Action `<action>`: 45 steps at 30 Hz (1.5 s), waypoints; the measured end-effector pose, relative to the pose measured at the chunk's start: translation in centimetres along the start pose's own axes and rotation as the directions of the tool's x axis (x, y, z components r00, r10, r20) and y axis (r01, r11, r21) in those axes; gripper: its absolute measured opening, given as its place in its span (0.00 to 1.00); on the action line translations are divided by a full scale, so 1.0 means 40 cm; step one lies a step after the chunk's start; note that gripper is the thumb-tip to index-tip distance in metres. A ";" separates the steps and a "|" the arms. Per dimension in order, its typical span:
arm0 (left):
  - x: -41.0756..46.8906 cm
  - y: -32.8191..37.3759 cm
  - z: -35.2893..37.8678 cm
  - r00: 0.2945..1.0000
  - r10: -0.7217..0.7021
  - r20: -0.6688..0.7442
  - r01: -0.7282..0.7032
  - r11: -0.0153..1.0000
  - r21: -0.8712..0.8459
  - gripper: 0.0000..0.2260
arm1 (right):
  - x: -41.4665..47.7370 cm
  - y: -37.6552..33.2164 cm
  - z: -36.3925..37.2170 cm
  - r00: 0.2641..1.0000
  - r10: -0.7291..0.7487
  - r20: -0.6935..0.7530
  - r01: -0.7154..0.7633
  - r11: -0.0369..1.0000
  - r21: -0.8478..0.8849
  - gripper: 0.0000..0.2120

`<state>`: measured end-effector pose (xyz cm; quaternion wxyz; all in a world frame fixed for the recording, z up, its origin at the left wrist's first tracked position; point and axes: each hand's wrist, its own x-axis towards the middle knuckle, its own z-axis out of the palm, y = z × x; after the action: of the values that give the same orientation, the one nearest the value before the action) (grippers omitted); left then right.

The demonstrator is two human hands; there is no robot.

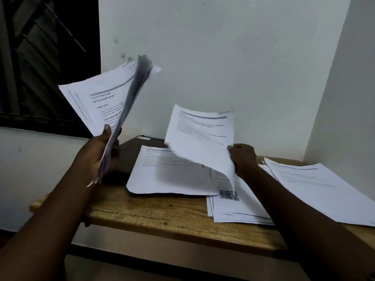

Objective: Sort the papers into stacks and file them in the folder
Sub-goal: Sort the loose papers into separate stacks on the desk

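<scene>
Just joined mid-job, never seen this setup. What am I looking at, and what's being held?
There is no machine: a person works bare-handed, and the one picture comes from a camera on their head, looking down. The left hand grips a thick bundle of printed white papers. The right hand pinches a single printed white sheet above the brown wooden table. On it lie three white paper piles: the left pile, the middle pile with a square code, the right pile. A dark flat thing, perhaps the folder, lies by the left pile.

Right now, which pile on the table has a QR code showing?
The middle pile: a QR code is printed on its top sheet. The left pile and the far-right pile show only lines of text.
</scene>
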<state>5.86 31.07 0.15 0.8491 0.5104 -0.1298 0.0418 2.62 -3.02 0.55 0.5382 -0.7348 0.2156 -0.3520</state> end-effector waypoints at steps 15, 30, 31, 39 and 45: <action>0.014 -0.047 0.072 0.978 -0.086 0.192 0.144 0.940 -0.310 0.26 | 0.020 -0.020 -0.104 0.997 -0.065 -0.048 0.060 0.994 -0.087 0.06; -0.009 -0.058 0.073 0.972 -0.108 0.208 0.162 0.951 -0.263 0.38 | -0.051 0.001 0.095 0.953 0.013 0.302 0.101 0.928 -0.360 0.14; -0.006 -0.061 0.070 0.975 -0.107 0.194 0.154 0.956 -0.250 0.36 | -0.052 -0.005 0.097 0.952 0.010 0.305 0.095 0.940 -0.326 0.10; -0.028 -0.077 0.121 0.998 -0.058 0.040 0.058 0.998 -0.003 0.15 | -0.060 -0.046 0.007 0.905 -0.036 0.424 0.051 0.998 -0.024 0.07; -0.055 -0.071 0.183 0.996 -0.017 0.089 0.013 0.999 0.049 0.13 | -0.036 -0.087 -0.090 0.784 -0.075 0.616 -0.129 0.951 0.280 0.21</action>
<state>3.03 23.44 0.41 0.8302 0.5330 -0.1626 0.0157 -1.26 -3.18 4.02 0.6915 -0.7133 -0.0196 -0.1126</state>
